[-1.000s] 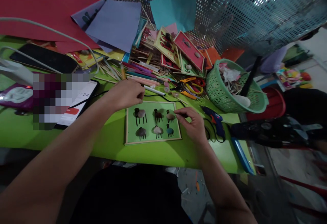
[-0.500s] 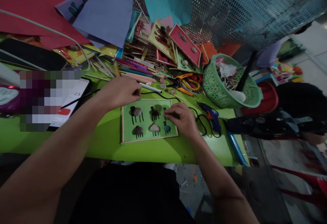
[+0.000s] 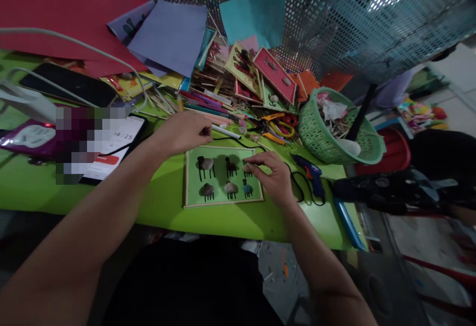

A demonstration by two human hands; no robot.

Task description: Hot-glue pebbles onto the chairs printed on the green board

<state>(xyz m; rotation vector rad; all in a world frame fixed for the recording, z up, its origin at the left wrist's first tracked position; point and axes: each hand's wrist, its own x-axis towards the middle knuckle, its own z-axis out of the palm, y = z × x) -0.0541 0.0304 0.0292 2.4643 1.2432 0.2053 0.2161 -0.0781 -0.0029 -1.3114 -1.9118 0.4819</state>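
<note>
A green picture board with a pale stick frame lies in front of me. On it are two rows of small animals with black drawn heads and legs and pebble bodies, among them a grey-brown pebble, a whitish pebble and a teal pebble. My right hand pinches a small pale pebble against the upper right animal. Above the board's top left corner, my left hand rests with curled fingers; whatever they might hold is hidden.
A glue gun with its black cord lies right of the board, near a green basket of scraps. Behind are pliers and scissors, pens, sticks and finished pebble pictures. A lit phone lies left. Someone's dark sleeve reaches in.
The view has shifted, so the table sits slightly further right. My right finger and thumb have parted a little, and the pale pebble between them now shows on the upper right animal.
</note>
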